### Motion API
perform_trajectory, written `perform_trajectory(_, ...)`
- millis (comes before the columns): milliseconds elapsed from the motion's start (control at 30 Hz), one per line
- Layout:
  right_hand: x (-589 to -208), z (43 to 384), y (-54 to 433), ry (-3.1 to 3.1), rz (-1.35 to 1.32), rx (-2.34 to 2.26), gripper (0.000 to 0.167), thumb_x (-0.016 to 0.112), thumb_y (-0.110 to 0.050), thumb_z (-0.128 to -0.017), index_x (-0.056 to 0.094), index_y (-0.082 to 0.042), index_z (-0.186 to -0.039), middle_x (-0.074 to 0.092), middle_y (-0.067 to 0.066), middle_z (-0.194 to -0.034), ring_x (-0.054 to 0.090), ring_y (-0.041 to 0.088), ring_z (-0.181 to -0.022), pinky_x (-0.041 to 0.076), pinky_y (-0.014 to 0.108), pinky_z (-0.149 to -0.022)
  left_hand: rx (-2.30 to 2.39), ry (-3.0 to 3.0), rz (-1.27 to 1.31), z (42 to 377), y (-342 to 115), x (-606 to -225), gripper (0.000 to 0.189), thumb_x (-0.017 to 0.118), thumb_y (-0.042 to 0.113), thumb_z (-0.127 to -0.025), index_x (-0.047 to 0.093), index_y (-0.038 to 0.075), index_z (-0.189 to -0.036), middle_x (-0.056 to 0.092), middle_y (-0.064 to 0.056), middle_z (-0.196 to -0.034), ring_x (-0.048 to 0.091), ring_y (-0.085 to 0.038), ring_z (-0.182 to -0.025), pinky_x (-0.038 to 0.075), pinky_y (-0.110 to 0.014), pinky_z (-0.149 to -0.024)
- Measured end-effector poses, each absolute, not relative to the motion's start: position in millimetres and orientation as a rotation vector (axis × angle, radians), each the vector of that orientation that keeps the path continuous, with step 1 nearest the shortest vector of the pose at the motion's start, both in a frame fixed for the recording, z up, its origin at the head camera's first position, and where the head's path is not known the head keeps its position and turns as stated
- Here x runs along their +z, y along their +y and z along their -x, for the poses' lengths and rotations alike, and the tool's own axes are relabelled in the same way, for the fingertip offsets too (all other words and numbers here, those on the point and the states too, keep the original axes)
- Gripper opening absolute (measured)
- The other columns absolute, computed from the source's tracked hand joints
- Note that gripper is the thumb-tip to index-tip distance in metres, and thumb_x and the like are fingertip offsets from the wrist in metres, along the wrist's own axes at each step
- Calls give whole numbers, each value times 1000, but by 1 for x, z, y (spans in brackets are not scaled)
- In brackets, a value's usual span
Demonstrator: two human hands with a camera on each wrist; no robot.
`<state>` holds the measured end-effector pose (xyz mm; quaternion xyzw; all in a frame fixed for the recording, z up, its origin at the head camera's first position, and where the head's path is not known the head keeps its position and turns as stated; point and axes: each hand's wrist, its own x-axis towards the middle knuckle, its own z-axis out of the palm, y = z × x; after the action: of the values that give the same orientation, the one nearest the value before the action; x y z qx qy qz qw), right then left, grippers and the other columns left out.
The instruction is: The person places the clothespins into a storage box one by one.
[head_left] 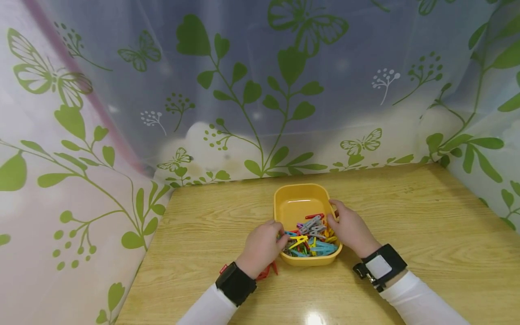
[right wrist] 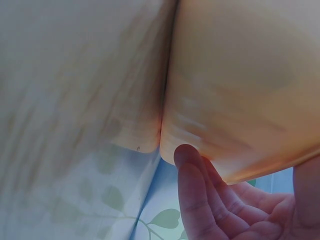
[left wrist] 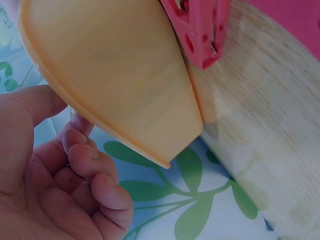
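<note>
A yellow plastic tub (head_left: 301, 187) stands on the table, its near half heaped with clothespins (head_left: 313, 225) in grey, blue, yellow, red and other colours. At its left rim, my left hand (head_left: 262, 246) grips the edge, thumb over the rim and curled fingers outside, as the left wrist view also shows. My right hand (head_left: 354, 229) holds the opposite rim, its thumb inside and its fingers (right wrist: 192, 195) against the outer wall. Red clothespins (head_left: 266, 272) lie on the table beside the left wrist, partly hidden by it; one pink-red clothespin (left wrist: 202, 35) appears large beside the tub in the left wrist view.
The wood-grain table (head_left: 406, 203) extends on both sides of the tub. A curtain (head_left: 260, 90) printed with leaves and butterflies hangs along the back and both sides. Black straps with devices (head_left: 382, 266) sit on both wrists.
</note>
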<state>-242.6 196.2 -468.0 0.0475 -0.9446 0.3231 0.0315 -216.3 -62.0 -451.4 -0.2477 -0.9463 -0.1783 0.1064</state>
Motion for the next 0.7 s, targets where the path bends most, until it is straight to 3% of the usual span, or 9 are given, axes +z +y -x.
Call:
perform_trajectory(333,-469,243,196,-2908,-142,987,55,53,-22,-106,38,5,-152,65,27,-115,55,17,-64,45,31,-55,-624,-2824,641,215,-82,-446,14,71,25,-98,66,13,-93,69,-2,-95,50,-10,-66,41,-24,-59)
perform_trajectory(700,-469,242,196,-2920,-124,995,55,52,-22,-107,38,5,-152,64,29,-118,56,18,-67,46,31,-56,-511,-2876,650,208,-108,-449,19,77,21,-94,65,13,-81,59,-1,-78,42,-9,-61,36,-23,-55)
